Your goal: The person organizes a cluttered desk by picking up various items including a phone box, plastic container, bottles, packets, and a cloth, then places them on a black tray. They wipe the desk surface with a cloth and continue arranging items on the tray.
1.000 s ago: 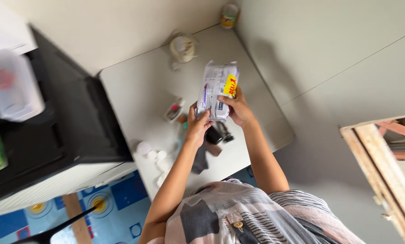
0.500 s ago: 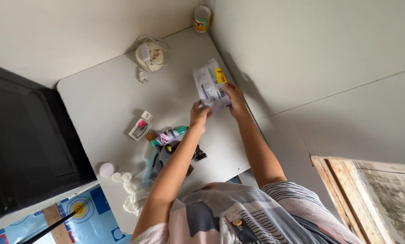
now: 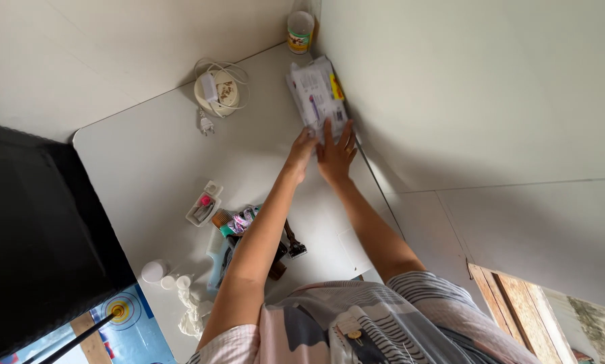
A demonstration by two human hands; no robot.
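Observation:
A white plastic package (image 3: 314,93) with purple print and a yellow patch lies on the white table (image 3: 147,155), pushed against the wall on the right. My left hand (image 3: 301,149) reaches out along the table and grips the package's near end with curled fingers. My right hand (image 3: 336,152) is beside it, flat with fingers spread, the fingertips resting on the same near end. Both arms are stretched forward from my striped shirt at the bottom.
A small jar (image 3: 300,30) stands in the far corner. A round white cord reel with a plug (image 3: 217,87) lies at the back. Nearer me are a little tray (image 3: 203,207), a heap of toiletries (image 3: 245,226) and small white bottles (image 3: 155,271). A black cabinet (image 3: 33,229) stands on the left.
Both hands moved the package away from my body and set it down against the wall near the far corner. My right hand opened flat. The view shifted slightly.

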